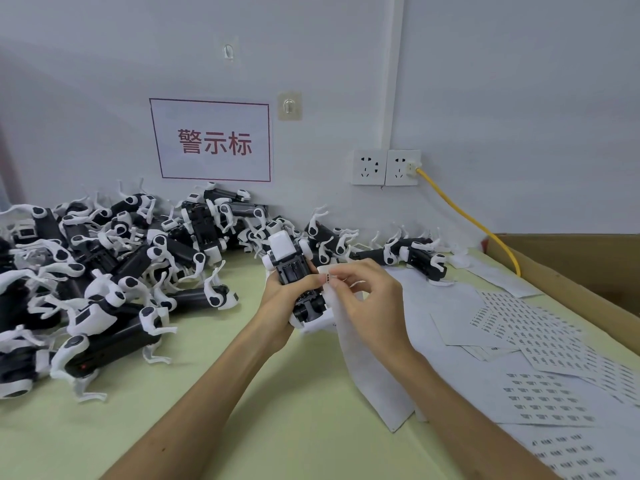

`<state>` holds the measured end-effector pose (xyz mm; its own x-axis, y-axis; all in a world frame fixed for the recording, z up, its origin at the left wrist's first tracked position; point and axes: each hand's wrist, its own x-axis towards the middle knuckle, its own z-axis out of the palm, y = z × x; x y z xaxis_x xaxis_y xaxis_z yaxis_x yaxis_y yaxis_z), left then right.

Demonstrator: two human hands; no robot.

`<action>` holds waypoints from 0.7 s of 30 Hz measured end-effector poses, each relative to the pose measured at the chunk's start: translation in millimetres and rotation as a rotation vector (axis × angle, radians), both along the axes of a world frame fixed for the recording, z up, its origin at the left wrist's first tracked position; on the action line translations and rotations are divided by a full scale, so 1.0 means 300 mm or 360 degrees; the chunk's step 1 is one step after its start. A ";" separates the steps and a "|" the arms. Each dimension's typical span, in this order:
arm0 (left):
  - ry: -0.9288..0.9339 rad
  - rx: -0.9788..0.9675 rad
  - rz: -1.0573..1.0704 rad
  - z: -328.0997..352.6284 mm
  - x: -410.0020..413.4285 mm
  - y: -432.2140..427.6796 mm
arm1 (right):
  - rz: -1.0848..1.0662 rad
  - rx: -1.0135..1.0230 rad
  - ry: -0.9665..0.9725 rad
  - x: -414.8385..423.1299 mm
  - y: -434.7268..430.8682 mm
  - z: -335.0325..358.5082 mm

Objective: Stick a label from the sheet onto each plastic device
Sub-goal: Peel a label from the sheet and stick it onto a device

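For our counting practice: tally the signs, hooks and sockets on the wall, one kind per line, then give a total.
Red-bordered sign: 1
Adhesive wall hooks: 2
Wall sockets: 2
Total: 5

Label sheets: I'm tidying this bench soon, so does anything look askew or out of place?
Yes. The label sheets lie overlapping at skewed angles at the right of the table, and the plastic devices sit in a tangled heap at left. Nothing looks damaged or spilled.
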<state>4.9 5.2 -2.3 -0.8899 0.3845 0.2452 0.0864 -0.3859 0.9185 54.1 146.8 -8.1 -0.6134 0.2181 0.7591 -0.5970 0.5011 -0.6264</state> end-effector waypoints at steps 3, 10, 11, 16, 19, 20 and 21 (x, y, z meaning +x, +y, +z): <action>0.0005 -0.0012 0.0023 -0.002 0.000 0.003 | -0.0013 -0.0007 0.0004 0.001 -0.001 -0.001; -0.0020 -0.0027 0.0068 -0.007 -0.004 0.009 | -0.0048 0.0020 0.0053 0.008 -0.002 -0.003; -0.0018 -0.0026 0.0066 -0.008 -0.004 0.009 | -0.0051 0.0017 0.0055 0.007 -0.001 -0.005; -0.0035 -0.0016 0.0083 -0.011 -0.008 0.011 | -0.0050 0.0024 0.0052 0.002 0.001 -0.010; -0.0041 -0.0009 0.0068 -0.010 -0.007 0.012 | -0.0045 0.0024 0.0054 0.002 0.002 -0.012; -0.0036 -0.0014 0.0066 -0.010 -0.006 0.012 | -0.0041 0.0020 0.0051 0.001 0.003 -0.012; -0.0029 -0.0018 0.0066 -0.012 -0.006 0.011 | -0.0037 0.0014 0.0047 0.001 0.003 -0.013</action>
